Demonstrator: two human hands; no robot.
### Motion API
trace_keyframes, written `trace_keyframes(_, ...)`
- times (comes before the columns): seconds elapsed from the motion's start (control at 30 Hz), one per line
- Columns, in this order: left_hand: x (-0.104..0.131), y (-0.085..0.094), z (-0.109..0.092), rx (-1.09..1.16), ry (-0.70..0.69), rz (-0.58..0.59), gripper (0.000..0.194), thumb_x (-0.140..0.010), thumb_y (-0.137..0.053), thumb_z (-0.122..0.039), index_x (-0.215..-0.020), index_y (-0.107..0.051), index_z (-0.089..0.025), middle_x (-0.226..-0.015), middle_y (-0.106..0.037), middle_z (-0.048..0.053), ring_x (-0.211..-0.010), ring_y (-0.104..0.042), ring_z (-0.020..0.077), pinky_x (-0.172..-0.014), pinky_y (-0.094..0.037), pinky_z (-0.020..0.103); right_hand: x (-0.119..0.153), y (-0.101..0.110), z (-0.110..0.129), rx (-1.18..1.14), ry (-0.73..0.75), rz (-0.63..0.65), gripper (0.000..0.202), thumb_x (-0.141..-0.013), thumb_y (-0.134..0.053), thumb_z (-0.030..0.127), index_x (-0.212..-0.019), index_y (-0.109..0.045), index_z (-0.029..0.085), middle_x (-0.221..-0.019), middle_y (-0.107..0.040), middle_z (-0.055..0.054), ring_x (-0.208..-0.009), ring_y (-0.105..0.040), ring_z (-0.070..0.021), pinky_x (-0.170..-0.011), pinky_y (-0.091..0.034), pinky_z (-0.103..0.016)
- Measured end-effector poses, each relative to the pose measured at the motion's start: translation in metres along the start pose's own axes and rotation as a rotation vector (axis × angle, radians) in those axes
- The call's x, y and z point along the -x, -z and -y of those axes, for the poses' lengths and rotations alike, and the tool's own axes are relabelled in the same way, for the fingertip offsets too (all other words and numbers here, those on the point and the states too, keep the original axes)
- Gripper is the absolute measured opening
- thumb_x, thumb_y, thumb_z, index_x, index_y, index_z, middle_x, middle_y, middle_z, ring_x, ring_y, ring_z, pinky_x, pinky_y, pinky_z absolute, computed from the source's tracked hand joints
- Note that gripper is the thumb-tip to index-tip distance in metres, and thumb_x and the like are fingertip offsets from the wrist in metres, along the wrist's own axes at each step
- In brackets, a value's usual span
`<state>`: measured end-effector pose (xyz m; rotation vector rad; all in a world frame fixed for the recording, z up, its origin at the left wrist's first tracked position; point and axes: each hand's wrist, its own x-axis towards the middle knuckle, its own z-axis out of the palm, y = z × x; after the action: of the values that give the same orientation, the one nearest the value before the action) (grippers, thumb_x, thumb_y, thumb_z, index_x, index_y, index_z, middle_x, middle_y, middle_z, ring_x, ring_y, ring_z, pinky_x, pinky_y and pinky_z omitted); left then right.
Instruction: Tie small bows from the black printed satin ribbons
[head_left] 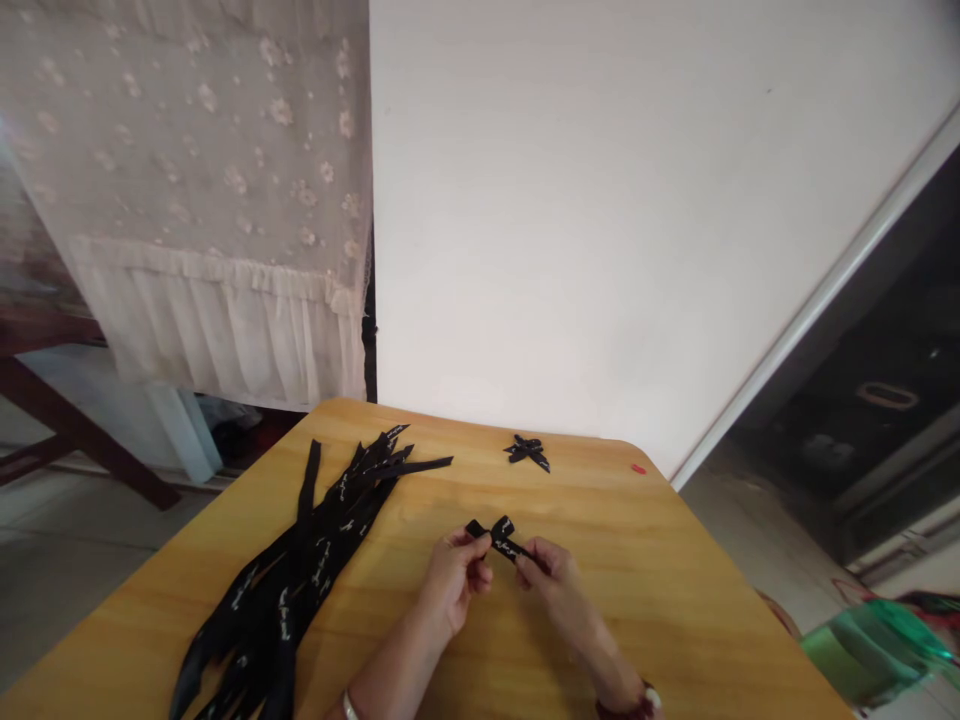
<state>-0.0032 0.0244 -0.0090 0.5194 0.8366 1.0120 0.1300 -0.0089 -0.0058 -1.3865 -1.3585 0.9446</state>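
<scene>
Bow [501, 537] of black ribbon over a table [660, 600]: fingers of the left hand [454, 580] pinch near its knot, those of the right hand [553, 578] a tail. Likely tightening, though knot unclear; next calls for an even pull.

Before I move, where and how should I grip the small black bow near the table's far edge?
Probably pinch the small bow at its middle, where loops and tails gather, rather than by a splayed tail. Come from above and the right: it lies low on the table, the white panel rises behind, and the ribbon pile is to its left.
</scene>
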Motion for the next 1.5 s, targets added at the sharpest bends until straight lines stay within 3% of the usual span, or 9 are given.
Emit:
trace_keyframes(0.2,0.002,-0.002,-0.003,0.091,0.054,-0.028,0.014,-0.058,-0.065,-0.009,-0.061,-0.051,-0.013,-0.04,-0.048,-0.007,-0.028,-0.045,0.0045,-0.025,-0.031,0.012,0.0,0.0,-0.006,0.081,-0.013,0.002,0.016,-0.065,-0.049,0.024,-0.052,-0.043,0.018,-0.045,-0.041,0.007,-0.043,-0.036,-0.008,-0.043,-0.027,-0.02)
trace_keyframes(0.33,0.004,-0.002,-0.005,0.112,0.109,-0.042,0.014,-0.061,-0.063,-0.007,-0.068,-0.052,-0.011,-0.061,-0.064,0.005,-0.057,-0.063,0.0141,-0.04,-0.046,0.015,0.002,-0.001,-0.003,0.128,-0.001,0.002,0.016,-0.065,-0.049,0.022,-0.05,-0.046,0.017,-0.044,-0.038,0.007,-0.043,-0.035,-0.0078,-0.042,-0.025,-0.019)
trace_keyframes(0.5,0.006,-0.002,-0.004,0.057,0.079,0.009,0.016,-0.059,-0.065,-0.009,-0.068,-0.053,-0.01,-0.073,-0.067,0.01,-0.069,-0.064,0.0193,-0.048,-0.049,0.019,0.003,0.002,0.009,0.054,0.02,-0.032,0.015,-0.067,-0.052,0.027,-0.059,-0.057,0.016,-0.054,-0.054,0.002,-0.053,-0.047,-0.0116,-0.05,-0.035,-0.021)
trace_keyframes(0.77,0.008,-0.004,0.002,-0.103,0.104,0.099,0.016,-0.059,-0.064,-0.016,-0.069,-0.054,-0.01,-0.068,-0.067,0.01,-0.059,-0.064,0.0192,-0.041,-0.046,0.02,0.004,0.005,0.012,-0.067,-0.111,-0.207,0.048,-0.068,-0.042,0.059,-0.06,-0.059,0.015,-0.063,-0.061,-0.008,-0.06,-0.055,-0.0183,-0.056,-0.042,-0.026)
trace_keyframes(0.93,0.011,-0.006,0.003,-0.141,0.109,0.139,0.016,-0.059,-0.063,-0.017,-0.07,-0.056,-0.009,-0.077,-0.067,0.013,-0.059,-0.063,0.0178,-0.041,-0.046,0.02,0.007,0.003,0.012,0.021,-0.037,-0.174,0.045,-0.073,-0.039,0.054,-0.056,-0.054,0.016,-0.056,-0.055,-0.003,-0.056,-0.05,-0.0151,-0.052,-0.038,-0.023)
trace_keyframes(1.17,0.011,-0.008,0.003,-0.165,0.102,0.17,0.017,-0.057,-0.065,-0.018,-0.069,-0.057,-0.009,-0.07,-0.066,0.01,-0.056,-0.062,0.0167,-0.04,-0.045,0.019,0.005,0.002,0.008,0.172,0.056,-0.163,0.038,-0.074,-0.043,0.047,-0.048,-0.035,0.019,-0.046,-0.033,0.006,-0.045,-0.033,-0.0089,-0.043,-0.025,-0.021)
trace_keyframes(1.3,0.013,-0.01,0.002,-0.197,0.105,0.179,0.022,-0.056,-0.065,-0.023,-0.069,-0.055,-0.01,-0.066,-0.065,0.009,-0.05,-0.061,0.0167,-0.036,-0.042,0.019,0.007,0.001,0.013,0.101,0.035,-0.164,0.035,-0.075,-0.041,0.046,-0.052,-0.039,0.019,-0.049,-0.035,0.006,-0.047,-0.034,-0.0093,-0.044,-0.028,-0.02)
trace_keyframes(1.5,0.015,-0.01,0.003,-0.206,0.098,0.194,0.028,-0.055,-0.066,-0.029,-0.074,-0.053,-0.013,-0.071,-0.064,0.006,-0.049,-0.062,0.017,-0.033,-0.04,0.019,0.009,-0.001,0.022,-0.028,0.017,-0.044,0.023,-0.067,-0.055,0.037,-0.057,-0.051,0.017,-0.05,-0.046,0.004,-0.049,-0.042,-0.0105,-0.045,-0.032,-0.02)
